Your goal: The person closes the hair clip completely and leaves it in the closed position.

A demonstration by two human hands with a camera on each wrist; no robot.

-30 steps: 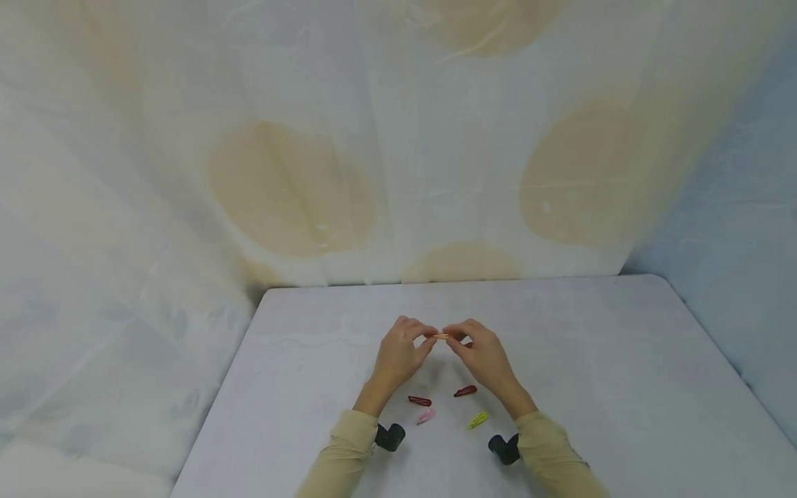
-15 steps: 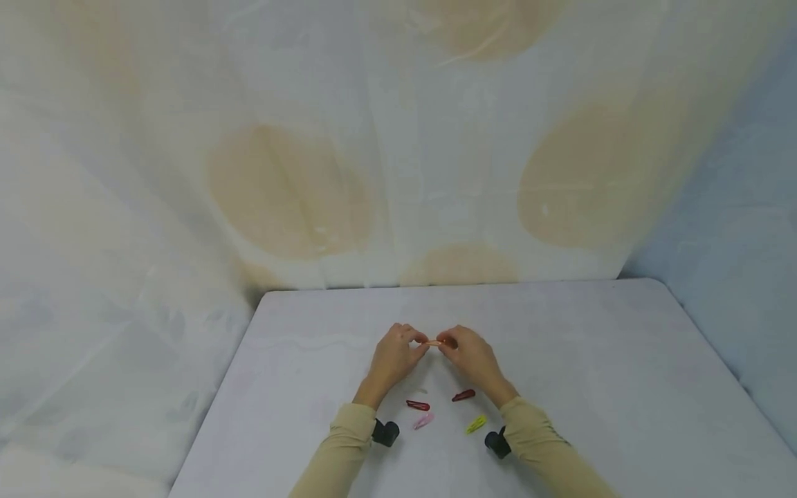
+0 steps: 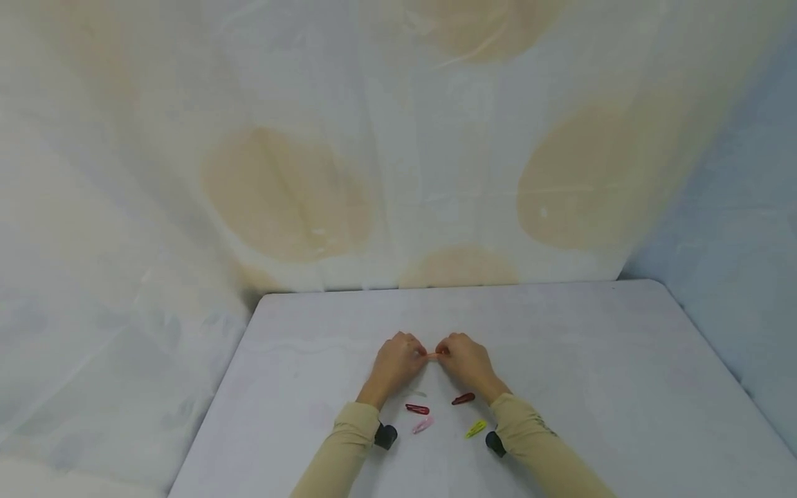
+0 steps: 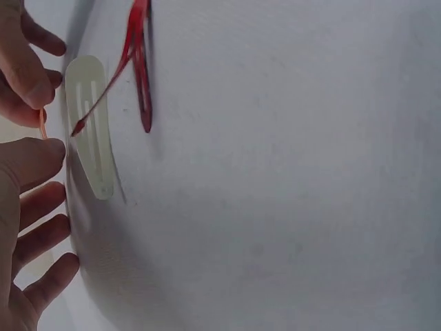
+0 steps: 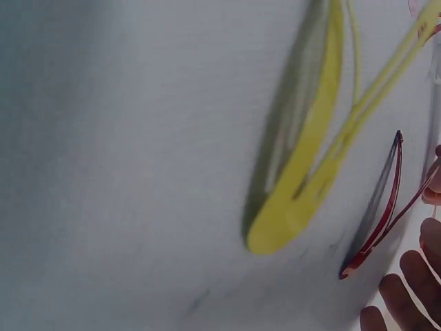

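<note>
Left hand (image 3: 396,361) and right hand (image 3: 463,358) pinch orange clip (image 3: 434,355).

Your left hand (image 3: 395,363) and right hand (image 3: 463,360) pinch one clip (image 3: 432,355) between them above the table (image 3: 623,387); four clips (image 3: 418,409) lie nearer you.

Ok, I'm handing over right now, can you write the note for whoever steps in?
Left hand and right hand pinch the two ends of one orange clip just above the table.
Lying loose near the wrists: two red clips, a pink clip, a yellow clip, a pale clip.
Red and yellow clips lie sprung open.
Left: the orange clip, state unclear.
</note>
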